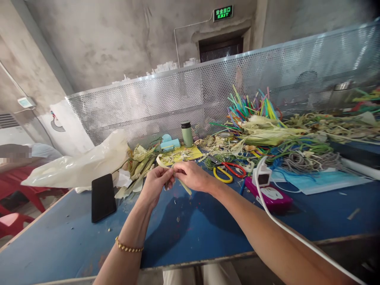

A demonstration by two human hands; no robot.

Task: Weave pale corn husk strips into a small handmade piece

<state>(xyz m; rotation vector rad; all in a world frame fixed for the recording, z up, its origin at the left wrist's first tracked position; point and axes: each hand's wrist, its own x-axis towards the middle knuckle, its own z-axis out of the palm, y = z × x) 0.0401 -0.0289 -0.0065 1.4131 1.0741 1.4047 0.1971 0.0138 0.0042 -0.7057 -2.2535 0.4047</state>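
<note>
Over the blue table, my left hand [154, 184] and my right hand [191, 175] meet with fingertips together. Both pinch a narrow pale strip [185, 187] that looks like corn husk. One end of it points down and right below my right hand. Another pale piece [160, 161] curls up behind my left hand; whether it is the same strip I cannot tell. The middle, between my fingers, is hidden. Scissors [228, 171] with one red and one yellow handle lie to the right of my right hand. Loose husks [142, 163] are heaped beyond my left hand.
A black phone [103, 198] lies at left, near a cream plastic bag [86, 164]. Behind stand a green bottle [187, 135] and a perforated metal screen [166, 99]. Right are a purple power strip [271, 196] with a white cable, a blue mask [326, 181] and colourful stems [252, 107].
</note>
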